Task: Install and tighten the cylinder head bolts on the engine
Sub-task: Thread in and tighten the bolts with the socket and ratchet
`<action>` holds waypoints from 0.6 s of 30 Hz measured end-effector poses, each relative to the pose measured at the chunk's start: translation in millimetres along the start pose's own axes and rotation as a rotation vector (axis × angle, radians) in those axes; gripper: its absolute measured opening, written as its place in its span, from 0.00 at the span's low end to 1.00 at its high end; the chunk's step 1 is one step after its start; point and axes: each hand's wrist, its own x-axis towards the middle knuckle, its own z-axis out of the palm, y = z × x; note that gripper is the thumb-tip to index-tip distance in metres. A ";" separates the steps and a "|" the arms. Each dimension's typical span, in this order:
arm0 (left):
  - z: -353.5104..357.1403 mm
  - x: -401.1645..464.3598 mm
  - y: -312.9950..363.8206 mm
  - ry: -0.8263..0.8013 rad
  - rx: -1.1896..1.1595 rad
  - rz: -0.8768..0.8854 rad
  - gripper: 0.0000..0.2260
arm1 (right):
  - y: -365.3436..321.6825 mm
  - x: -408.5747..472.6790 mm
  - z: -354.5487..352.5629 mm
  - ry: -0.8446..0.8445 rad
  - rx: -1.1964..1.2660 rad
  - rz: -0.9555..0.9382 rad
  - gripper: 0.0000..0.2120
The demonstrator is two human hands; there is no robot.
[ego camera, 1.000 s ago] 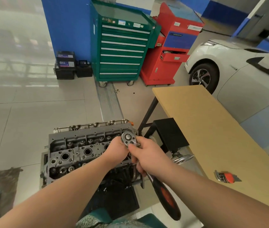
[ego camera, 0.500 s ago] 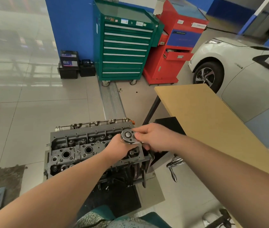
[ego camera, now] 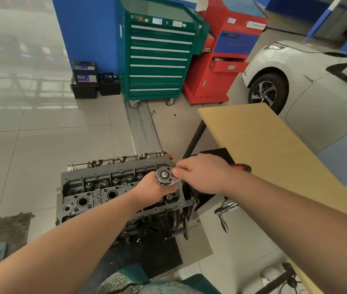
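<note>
Dark grey cast-metal cylinder head [ego camera: 113, 183] on top of the engine block, down on its stand on the pale tiled floor [ego camera: 41, 134], long axis running left to right across the view, near end of the row of bores on the left, working corner on the right. Beside it to the right, a long tan wooden workbench [ego camera: 263, 145], well apart from the bolt being worked. Over that right-hand corner, a round chrome ratchet head [ego camera: 164, 174], face up, sitting straight above what must be a head bolt, the bolt itself hidden beneath. Handle reaching away to the right, toward the bench, only a red and black end [ego camera: 241, 167] peeking past the wrist. Left hand [ego camera: 154, 188] directly under the ratchet head, fingers curled up around it from below, steadying it on the corner. Right hand [ego camera: 202, 174] just beside, wrapped closed round the handle next to the head, thumb tip touching the chrome rim. Both hands close in, right one on the lever, so the turning most likely falls to it, swinging about the bolt's upright axis.
</note>
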 end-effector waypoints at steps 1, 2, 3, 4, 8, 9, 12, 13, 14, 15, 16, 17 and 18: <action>-2.4 0.5 0.2 -0.033 0.034 0.015 0.05 | -1.1 -4.6 7.6 0.045 0.020 0.037 0.18; -4.4 0.5 -0.1 -0.050 0.062 0.026 0.06 | -3.3 -7.3 14.1 0.073 0.038 0.074 0.18; -5.8 0.2 -0.2 -0.051 0.081 0.030 0.07 | -5.3 -8.1 19.2 0.087 0.050 0.104 0.19; -6.9 0.4 -0.8 -0.047 0.089 0.031 0.07 | -7.0 -7.1 22.9 0.093 0.057 0.126 0.19; -9.3 -1.0 2.6 -0.054 0.097 0.029 0.08 | -11.6 -7.8 25.7 0.100 0.086 0.136 0.21; -10.0 -0.8 3.2 -0.053 0.101 0.030 0.08 | -10.8 -10.0 26.7 0.106 0.088 0.124 0.22; -6.1 -1.7 3.2 -0.007 0.126 0.010 0.06 | -6.8 -20.2 35.7 0.161 0.027 0.046 0.27; -2.2 -3.2 1.4 0.027 0.113 -0.017 0.05 | -5.0 -21.9 38.8 0.193 -0.009 0.001 0.27; 2.5 -6.3 0.7 0.076 0.094 -0.038 0.04 | -2.5 -20.9 40.5 0.223 -0.046 -0.051 0.25; 7.5 -8.9 0.0 0.137 0.069 -0.059 0.05 | 2.0 -17.1 40.2 0.245 -0.090 -0.111 0.23; 12.2 -11.0 -0.8 0.188 0.043 -0.077 0.03 | 8.1 -10.6 37.7 0.256 -0.141 -0.185 0.21; 16.1 -12.5 0.1 0.226 0.013 -0.082 0.04 | 15.6 -2.6 33.6 0.259 -0.197 -0.275 0.21; 19.4 -14.4 2.0 0.248 -0.008 -0.068 0.10 | 23.7 6.6 27.8 0.255 -0.253 -0.374 0.20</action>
